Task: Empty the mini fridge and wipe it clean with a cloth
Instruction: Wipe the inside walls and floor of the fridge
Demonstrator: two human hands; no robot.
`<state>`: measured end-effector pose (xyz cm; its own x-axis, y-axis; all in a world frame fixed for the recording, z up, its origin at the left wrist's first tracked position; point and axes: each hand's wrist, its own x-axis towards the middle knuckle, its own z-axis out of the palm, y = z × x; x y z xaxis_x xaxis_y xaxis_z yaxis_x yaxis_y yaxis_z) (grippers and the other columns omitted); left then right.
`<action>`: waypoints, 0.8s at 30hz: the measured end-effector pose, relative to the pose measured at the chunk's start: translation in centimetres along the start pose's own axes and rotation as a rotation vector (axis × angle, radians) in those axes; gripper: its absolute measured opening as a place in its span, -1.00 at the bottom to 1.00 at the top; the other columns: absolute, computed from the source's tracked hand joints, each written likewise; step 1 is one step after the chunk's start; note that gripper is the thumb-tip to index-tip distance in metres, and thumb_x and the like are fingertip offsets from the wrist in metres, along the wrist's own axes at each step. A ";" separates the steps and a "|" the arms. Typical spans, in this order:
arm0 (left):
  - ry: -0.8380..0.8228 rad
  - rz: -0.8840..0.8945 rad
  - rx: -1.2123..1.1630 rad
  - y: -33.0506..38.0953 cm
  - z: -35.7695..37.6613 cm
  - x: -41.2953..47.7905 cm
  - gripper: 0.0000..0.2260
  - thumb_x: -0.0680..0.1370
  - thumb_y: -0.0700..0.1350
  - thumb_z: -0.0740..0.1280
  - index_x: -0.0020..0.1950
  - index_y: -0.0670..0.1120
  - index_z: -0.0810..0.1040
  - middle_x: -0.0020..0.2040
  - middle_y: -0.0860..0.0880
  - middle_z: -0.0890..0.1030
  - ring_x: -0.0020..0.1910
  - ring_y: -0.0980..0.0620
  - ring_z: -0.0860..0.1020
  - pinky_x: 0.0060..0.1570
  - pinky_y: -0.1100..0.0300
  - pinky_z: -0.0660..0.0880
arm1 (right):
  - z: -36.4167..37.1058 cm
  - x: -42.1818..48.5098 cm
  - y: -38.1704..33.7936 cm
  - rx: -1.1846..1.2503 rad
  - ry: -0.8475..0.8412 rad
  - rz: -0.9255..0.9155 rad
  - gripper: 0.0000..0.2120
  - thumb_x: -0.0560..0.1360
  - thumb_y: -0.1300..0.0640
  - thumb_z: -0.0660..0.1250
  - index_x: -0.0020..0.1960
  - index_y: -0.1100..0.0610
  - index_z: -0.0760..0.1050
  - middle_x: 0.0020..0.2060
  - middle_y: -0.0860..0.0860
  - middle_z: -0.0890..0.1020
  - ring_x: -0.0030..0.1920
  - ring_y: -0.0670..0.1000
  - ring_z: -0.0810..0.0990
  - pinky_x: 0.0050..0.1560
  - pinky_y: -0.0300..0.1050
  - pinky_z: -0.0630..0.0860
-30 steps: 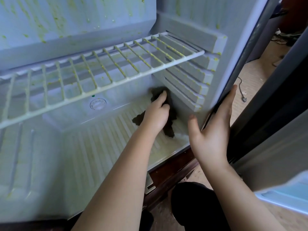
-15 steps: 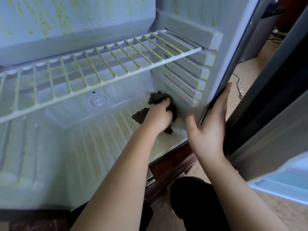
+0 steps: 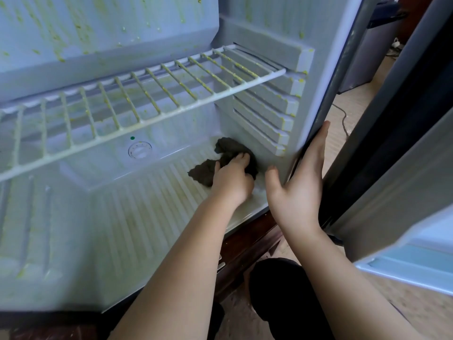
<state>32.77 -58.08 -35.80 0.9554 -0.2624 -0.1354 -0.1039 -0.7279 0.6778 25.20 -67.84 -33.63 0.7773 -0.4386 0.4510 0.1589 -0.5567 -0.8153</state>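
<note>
The mini fridge [image 3: 316, 77] stands open, its pale inside walls streaked with yellow-green spatter. A dark crumpled cloth [image 3: 228, 149] lies on the ribbed fridge floor [image 3: 152, 207] in the right rear corner. My left hand [image 3: 232, 176] lies on the cloth with fingers curled into it, pressing it down by the right wall. My right hand [image 3: 300, 182] is flat against the front edge of the fridge's right wall, fingers straight and pointing up, thumb inside the opening.
A white wire shelf [image 3: 137, 104] crosses the fridge above my left hand. A round dial [image 3: 139, 149] sits on the step at the back. The open door [image 3: 404, 168] stands at the right. A cable [image 3: 343, 119] lies on the floor beyond.
My left hand has dragged the cloth a short way along the fridge floor near the right wall, its fingers curling in. My right hand stays on the fridge edge.
</note>
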 end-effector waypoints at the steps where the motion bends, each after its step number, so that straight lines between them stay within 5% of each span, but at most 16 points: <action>1: 0.003 -0.051 -0.291 0.7 -0.4 -0.3 -0.48 0.59 -0.26 0.17 0.55 0.01 0.23 0.51 0.01 0.29 0.46 -0.01 0.30 0.47 0.08 0.17 | -0.1 -0.1 0.0 0.001 -0.005 0.002 -0.11 0.41 0.31 0.31 0.55 0.24 -0.18 0.55 0.12 0.00 0.52 -0.06 -0.03 0.47 -0.36 -0.02; 3: 0.035 -0.108 -0.844 2.2 -1.3 -0.7 -0.48 0.59 -0.31 0.18 0.52 0.02 0.30 0.44 0.06 0.39 0.35 0.07 0.40 0.34 0.17 0.33 | -0.2 -0.2 -0.1 0.012 -0.022 0.021 -0.10 0.42 0.34 0.32 0.56 0.22 -0.19 0.56 0.10 0.00 0.52 -0.08 -0.03 0.46 -0.38 0.00; 5: 0.068 -0.089 -0.928 2.8 -1.7 -1.1 -0.47 0.58 -0.33 0.16 0.52 0.02 0.29 0.42 0.09 0.41 0.24 0.14 0.44 0.23 0.29 0.36 | -0.3 -0.3 -0.2 0.018 -0.030 0.044 -0.10 0.43 0.33 0.33 0.56 0.19 -0.19 0.56 0.06 -0.01 0.52 -0.11 -0.03 0.41 -0.47 -0.01; 8: 0.027 0.019 -0.309 2.1 -0.2 -1.5 -0.53 0.60 -0.25 0.17 0.52 -0.02 0.29 0.40 0.03 0.42 0.25 0.01 0.48 0.31 0.17 0.39 | -0.2 -0.3 -0.2 0.026 -0.023 0.054 -0.10 0.43 0.32 0.32 0.56 0.19 -0.19 0.56 0.05 0.00 0.51 -0.12 -0.03 0.40 -0.48 0.00; 10: -0.029 0.061 0.205 0.7 2.1 -1.7 -0.55 0.60 -0.11 0.20 0.50 -0.05 0.28 0.44 -0.02 0.36 0.46 -0.05 0.25 0.49 -0.04 0.07 | 0.0 -0.3 -0.3 0.030 -0.009 0.053 -0.09 0.41 0.31 0.32 0.56 0.18 -0.19 0.56 0.05 0.02 0.52 -0.12 -0.02 0.45 -0.36 0.06; 13: -0.057 0.080 0.397 -0.5 3.4 -1.4 -0.49 0.60 -0.04 0.20 0.54 -0.02 0.18 0.47 0.03 0.28 0.54 0.00 0.07 0.49 -0.07 -0.14 | 0.2 -0.2 -0.6 0.019 0.019 0.063 -0.09 0.40 0.30 0.30 0.57 0.16 -0.19 0.56 0.04 0.04 0.52 -0.12 0.00 0.44 -0.32 0.11; 15: -0.056 0.056 0.250 0.0 2.8 -1.5 -0.50 0.61 -0.10 0.19 0.56 -0.01 0.17 0.50 0.03 0.27 0.54 0.02 0.10 0.50 -0.05 -0.10 | 0.2 -0.3 -0.6 0.022 0.018 0.070 -0.09 0.40 0.31 0.30 0.57 0.15 -0.19 0.56 0.04 0.03 0.51 -0.12 0.00 0.43 -0.39 0.07; 17: -0.030 -0.039 -0.336 1.4 1.0 -1.7 -0.51 0.63 -0.21 0.17 0.55 0.00 0.21 0.48 0.08 0.32 0.45 0.09 0.26 0.46 0.16 0.13 | -0.1 -0.4 -0.6 0.036 -0.011 0.070 -0.10 0.41 0.35 0.30 0.56 0.16 -0.19 0.56 0.05 0.03 0.52 -0.11 -0.01 0.43 -0.42 0.02; 18: -0.020 -0.065 -0.661 2.0 0.0 -2.0 -0.50 0.61 -0.28 0.16 0.54 0.01 0.24 0.43 0.11 0.37 0.35 0.16 0.34 0.32 0.30 0.24 | -0.4 -0.4 -0.5 0.048 -0.034 0.073 -0.10 0.42 0.37 0.30 0.56 0.16 -0.18 0.56 0.05 0.03 0.52 -0.11 -0.01 0.44 -0.41 0.01; 20: 0.002 -0.035 -0.859 2.4 -1.0 -2.5 -0.46 0.59 -0.34 0.15 0.52 0.07 0.27 0.37 0.15 0.42 0.19 0.24 0.42 0.07 0.39 0.35 | -1.0 -0.4 -0.4 0.064 -0.081 0.097 -0.09 0.41 0.39 0.29 0.57 0.13 -0.18 0.56 0.02 0.03 0.53 -0.10 0.02 0.46 -0.34 0.04; 22: -0.070 0.010 -0.614 2.4 -0.4 -3.4 -0.49 0.61 -0.29 0.15 0.52 0.08 0.28 0.34 0.15 0.43 0.22 0.19 0.44 0.12 0.39 0.39 | -1.3 -0.7 -0.4 0.059 -0.102 0.113 -0.08 0.41 0.39 0.30 0.57 0.11 -0.18 0.56 0.01 0.06 0.53 -0.09 0.05 0.47 -0.23 0.07; 24: -0.163 0.076 -0.043 1.8 1.7 -3.9 -0.58 0.63 -0.15 0.18 0.51 -0.01 0.31 0.43 0.01 0.40 0.42 0.02 0.34 0.44 0.09 0.22 | -1.3 -1.0 -0.5 0.052 -0.103 0.125 -0.08 0.41 0.36 0.30 0.57 0.08 -0.18 0.55 0.00 0.09 0.53 -0.10 0.08 0.46 -0.20 0.12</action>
<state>28.39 -59.47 -35.24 0.8874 -0.4174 -0.1957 -0.1586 -0.6750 0.7206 23.57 -67.99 -33.20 0.8510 -0.4260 0.3071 0.0861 -0.4637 -0.8818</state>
